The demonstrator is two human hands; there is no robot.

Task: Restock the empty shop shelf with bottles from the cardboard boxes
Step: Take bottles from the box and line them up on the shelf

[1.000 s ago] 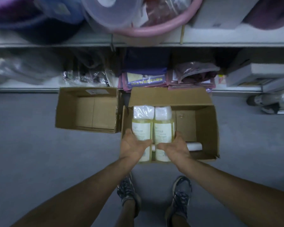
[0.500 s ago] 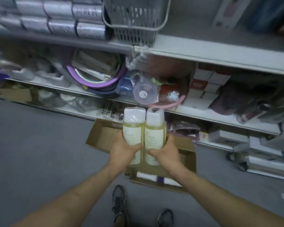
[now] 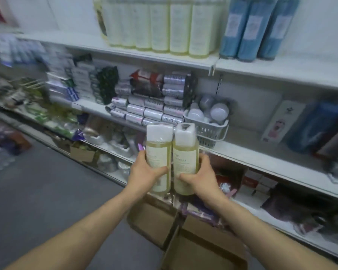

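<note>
The person's left hand (image 3: 144, 173) and right hand (image 3: 202, 175) are held out in front of the body. Each is clamped round the lower body of one bottle, with the thumb across the near label and the other fingers curled round the outer side. The left bottle (image 3: 158, 152) and the right bottle (image 3: 184, 152) stand upright, their long axes vertical. Their white wrapped caps are above the fingers and their bases below the palms. The inner sides of the two bottles touch, so the pair rides as one block pressed between the two hands.

Below the wrists, on the floor against the shelving, lie the open cardboard boxes (image 3: 152, 221); their contents cannot be made out. Just past the caps, a white basket (image 3: 207, 133) sits on the middle shelf (image 3: 252, 149). Well above the caps and farther off runs the top shelf (image 3: 310, 72). There a row of yellow bottles (image 3: 164, 26), seemingly of the same kind, stands beside some blue bottles (image 3: 258, 30).

The coming move probably turns on height. The matching stock lies up and forward from the fingers, along the bottles' own long axes, so the pair could rise without being turned. Both hands are about equally near. Bare board shows to the left of the yellow row, on the left hand's side, and beyond the blue bottles, on the right hand's side. Which stretch is meant cannot be told.
</note>
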